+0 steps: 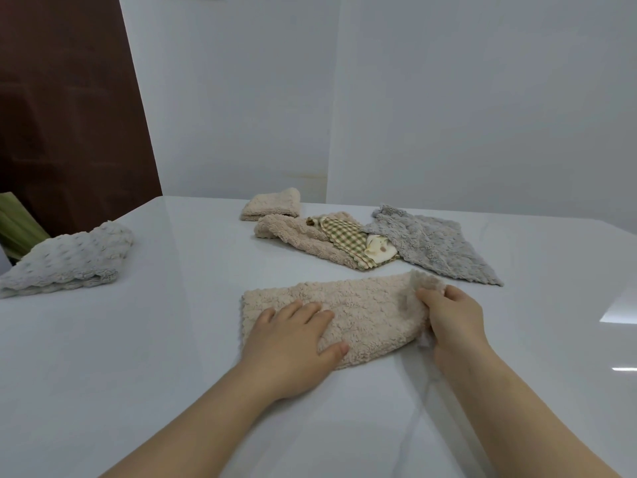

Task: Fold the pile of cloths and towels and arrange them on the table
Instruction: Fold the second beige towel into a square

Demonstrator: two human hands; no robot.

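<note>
A beige fluffy cloth point(365, 305), folded into a long strip, lies on the white table point(172, 339) in front of me. My left hand point(293, 339) presses flat on its left half with straight fingers. My right hand point(451, 315) grips the cloth's right end, which is lifted and bunched. Behind it lies a loose pile: a beige towel point(293, 236), a green checked cloth point(344, 236), a small cream cloth point(379, 251) and a grey towel point(431, 243). A folded beige towel point(270, 205) sits at the back.
A folded pale bumpy towel point(69, 260) rests near the table's left edge. Green material point(17, 222) shows beyond that edge, with a dark brown door point(69, 115) behind. White walls point(448, 98) stand close behind the table.
</note>
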